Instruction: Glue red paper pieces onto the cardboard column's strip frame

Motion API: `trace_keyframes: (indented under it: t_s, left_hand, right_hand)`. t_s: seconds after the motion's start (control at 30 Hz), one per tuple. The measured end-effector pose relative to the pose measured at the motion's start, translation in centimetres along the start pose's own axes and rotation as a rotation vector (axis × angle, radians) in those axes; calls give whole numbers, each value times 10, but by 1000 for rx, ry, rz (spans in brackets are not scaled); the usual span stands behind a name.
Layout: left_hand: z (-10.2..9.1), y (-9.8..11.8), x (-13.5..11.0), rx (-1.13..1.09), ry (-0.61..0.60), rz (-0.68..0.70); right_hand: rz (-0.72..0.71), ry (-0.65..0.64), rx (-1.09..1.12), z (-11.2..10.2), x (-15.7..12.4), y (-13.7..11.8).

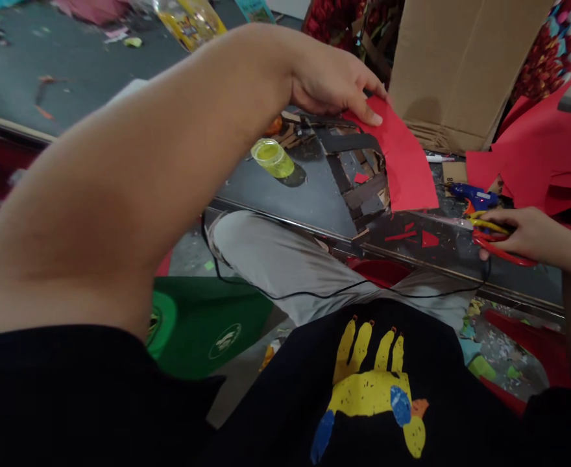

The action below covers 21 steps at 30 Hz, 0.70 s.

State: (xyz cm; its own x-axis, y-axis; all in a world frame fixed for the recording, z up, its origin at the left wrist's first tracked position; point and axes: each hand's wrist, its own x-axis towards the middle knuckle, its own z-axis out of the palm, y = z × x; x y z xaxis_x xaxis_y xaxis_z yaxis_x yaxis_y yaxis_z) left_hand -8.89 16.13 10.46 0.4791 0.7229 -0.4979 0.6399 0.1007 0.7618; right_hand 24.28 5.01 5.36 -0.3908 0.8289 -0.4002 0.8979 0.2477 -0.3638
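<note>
1 red paper strip (409,159), pinched in L fingers (366,109), at their 5 o'clk, R fingers (503,215) clamped on scissors (480,240)

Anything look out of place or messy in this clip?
Yes: a black cord sags below the tabletop, crossing the pale trousers, where it might snag, and coloured paper scraps litter the floor.

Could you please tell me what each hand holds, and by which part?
Left hand: curved red paper strip, by its upper end. Right hand: scissors, by their yellow and red handles.
</note>
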Motion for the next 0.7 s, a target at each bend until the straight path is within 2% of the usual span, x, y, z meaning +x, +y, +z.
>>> trace_keyframes:
  t_s: [0.1, 0.2, 0.27, 0.3, 0.37, 0.53, 0.63, 0.7]
  left_hand:
    - [2, 0, -3, -91, 56, -40]
    - [2, -3, -1, -148, 175, -117]
    - [-2, -11, 1, -214, 214, -92]
    - [-4, -16, 2, -260, 199, -34]
    - [-11, -28, 5, -327, 164, 35]
    - [-25, -49, 11, -390, 80, 104]
    - [-24, -45, 10, -427, 65, 123]
    - [-18, -36, 6, -435, 118, 94]
  right_hand:
    - [61, 85, -107, 20, 10, 6]
    - [117, 226, -185, 45, 21, 8]
    - [129, 292, -184, 58, 27, 7]
    - [126, 312, -159, 63, 29, 5]
    - [94, 301, -49, 67, 32, 2]
    - [-84, 150, 273, 60, 30, -3]
    - [-139, 154, 291, 56, 27, -3]
    - [-122, 174, 257, 58, 27, -4]
